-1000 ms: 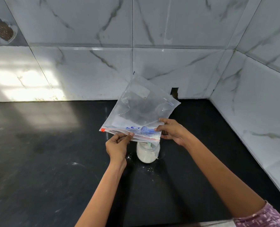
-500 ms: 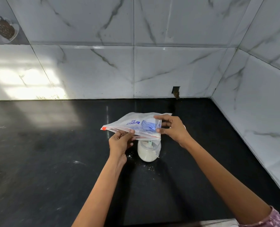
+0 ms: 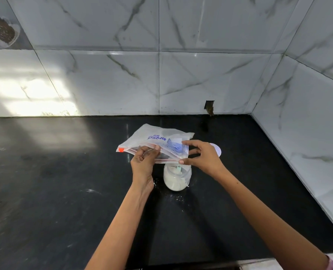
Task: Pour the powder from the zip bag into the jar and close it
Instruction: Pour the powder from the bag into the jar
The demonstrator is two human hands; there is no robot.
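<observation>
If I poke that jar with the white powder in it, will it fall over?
Probably not easily. The jar looks squat and rounded, standing upright on the black counter, and powder fills its lower part, so it likely feels bottom-heavy. Its mouth is open, with the white lid lying behind it, so a hard shove might spill some. The smooth counter could let it slide.
</observation>
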